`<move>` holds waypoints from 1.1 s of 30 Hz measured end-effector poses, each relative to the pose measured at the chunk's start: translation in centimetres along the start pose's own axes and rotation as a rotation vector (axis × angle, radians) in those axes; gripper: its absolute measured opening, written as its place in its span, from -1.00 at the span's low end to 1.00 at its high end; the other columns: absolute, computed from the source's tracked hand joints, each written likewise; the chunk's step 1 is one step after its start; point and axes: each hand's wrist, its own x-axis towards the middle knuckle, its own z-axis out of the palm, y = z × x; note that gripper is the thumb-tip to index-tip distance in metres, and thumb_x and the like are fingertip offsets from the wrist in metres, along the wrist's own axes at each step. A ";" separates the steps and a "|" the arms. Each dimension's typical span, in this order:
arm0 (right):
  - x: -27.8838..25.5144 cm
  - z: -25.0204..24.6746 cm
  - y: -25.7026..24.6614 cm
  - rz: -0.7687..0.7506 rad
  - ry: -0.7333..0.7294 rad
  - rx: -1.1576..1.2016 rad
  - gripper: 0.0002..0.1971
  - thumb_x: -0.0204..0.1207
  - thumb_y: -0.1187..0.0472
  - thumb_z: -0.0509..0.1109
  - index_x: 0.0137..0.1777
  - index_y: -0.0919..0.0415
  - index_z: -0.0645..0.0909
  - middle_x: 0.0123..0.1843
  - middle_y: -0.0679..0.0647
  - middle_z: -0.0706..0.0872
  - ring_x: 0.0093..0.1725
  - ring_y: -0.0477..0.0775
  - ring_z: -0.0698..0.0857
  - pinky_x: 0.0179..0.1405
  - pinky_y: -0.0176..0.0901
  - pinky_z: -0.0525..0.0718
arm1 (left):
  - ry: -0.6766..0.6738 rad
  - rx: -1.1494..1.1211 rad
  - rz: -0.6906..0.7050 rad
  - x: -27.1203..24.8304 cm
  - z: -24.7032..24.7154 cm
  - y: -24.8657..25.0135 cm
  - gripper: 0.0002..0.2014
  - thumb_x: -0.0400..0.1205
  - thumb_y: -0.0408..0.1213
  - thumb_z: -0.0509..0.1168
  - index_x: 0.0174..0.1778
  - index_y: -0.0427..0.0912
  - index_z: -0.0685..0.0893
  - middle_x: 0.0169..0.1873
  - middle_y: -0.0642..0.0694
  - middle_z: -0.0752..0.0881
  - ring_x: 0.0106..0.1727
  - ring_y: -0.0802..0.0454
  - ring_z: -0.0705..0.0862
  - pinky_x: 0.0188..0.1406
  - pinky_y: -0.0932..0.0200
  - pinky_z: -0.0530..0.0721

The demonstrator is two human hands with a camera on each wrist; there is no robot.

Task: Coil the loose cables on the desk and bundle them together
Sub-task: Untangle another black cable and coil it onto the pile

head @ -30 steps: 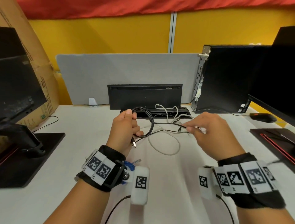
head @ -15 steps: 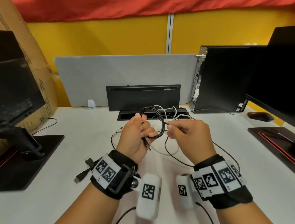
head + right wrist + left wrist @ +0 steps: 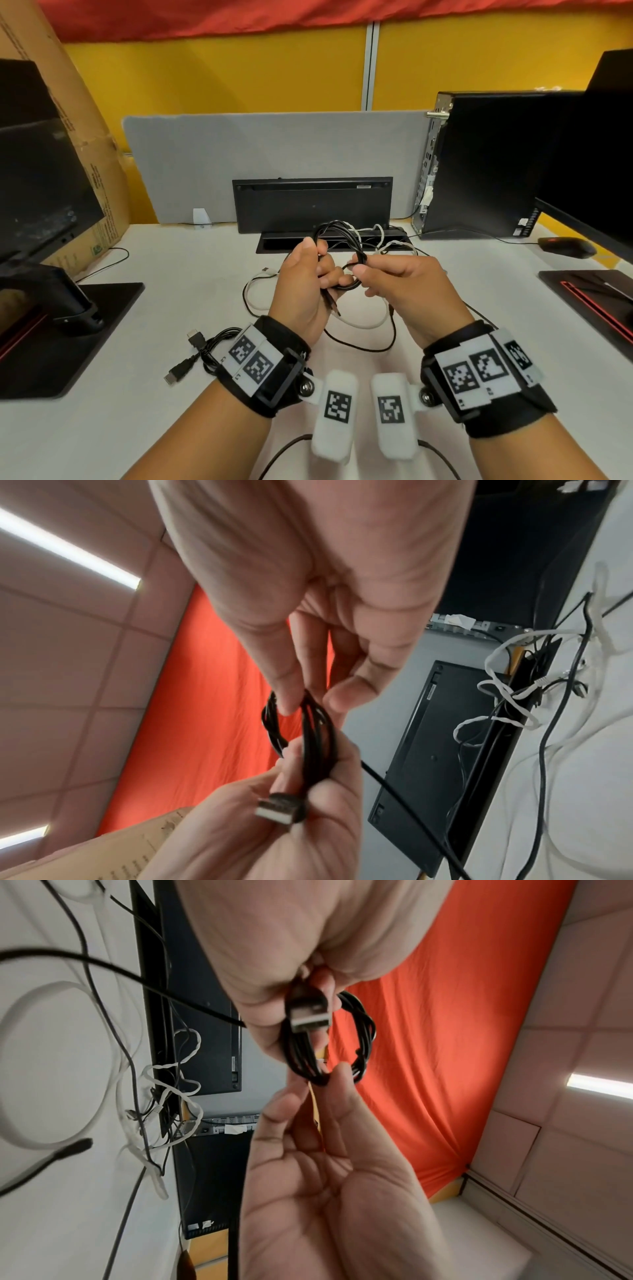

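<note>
A thin black USB cable [image 3: 342,236] is wound into a small coil held above the white desk [image 3: 171,274]. My left hand [image 3: 322,270] grips the coil's left side, and the silver USB plug [image 3: 334,306] hangs below it. My right hand [image 3: 359,277] pinches the coil's right side between thumb and forefinger. The left wrist view shows the plug [image 3: 308,1012] and the coil [image 3: 363,1031] in my fist. In the right wrist view the coil [image 3: 315,729] sits under my right fingertips [image 3: 287,704]. The cable's loose tail [image 3: 376,342] trails on the desk beneath a white cable [image 3: 359,323].
A bundled black HDMI cable [image 3: 202,349] lies near my left wrist. Tangled white cables [image 3: 387,240] sit at the cable tray behind, before an upright keyboard [image 3: 311,205]. Monitor stand [image 3: 68,308] and cardboard box [image 3: 85,137] left; PC tower [image 3: 479,164], mouse [image 3: 565,246] right.
My right hand has come in from the right to meet the left, bringing more black cable onto the coil. The stretch once held taut between the hands is gone.
</note>
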 end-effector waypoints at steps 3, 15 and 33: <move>0.0 -0.2 0.2 0.060 0.068 0.118 -0.81 0.44 0.41 0.50 -0.05 0.15 0.82 -0.20 0.06 0.85 -0.32 -0.13 0.68 -0.32 -0.30 0.62 | -0.017 0.067 0.014 -0.1 0.2 -0.3 -0.66 0.83 -0.13 -0.06 -0.19 -0.18 0.44 -0.52 -0.01 0.23 -0.57 0.12 0.27 -0.37 0.16 0.63; -0.1 0.1 -0.6 0.217 -0.081 0.242 -0.68 0.49 0.43 0.43 0.22 0.19 0.59 -0.24 0.16 0.72 -0.16 0.11 0.68 -0.26 -0.17 0.51 | -0.037 0.234 0.001 -0.6 0.4 -0.4 -0.68 0.82 -0.18 -0.05 -0.18 -0.17 0.46 -0.47 -0.06 0.28 -0.41 0.03 0.37 -0.05 -0.04 0.58; 0.2 -2.8 0.5 0.147 0.137 -0.312 -0.69 0.60 0.47 0.27 -0.21 0.15 0.76 -0.46 -0.06 0.69 -0.58 -0.23 0.55 -0.54 -0.23 0.65 | 0.106 0.227 0.116 0.8 -2.2 1.9 -0.69 0.81 -0.17 0.00 -0.21 -0.15 0.49 -0.54 0.06 0.31 -0.55 0.16 0.32 -0.16 0.08 0.50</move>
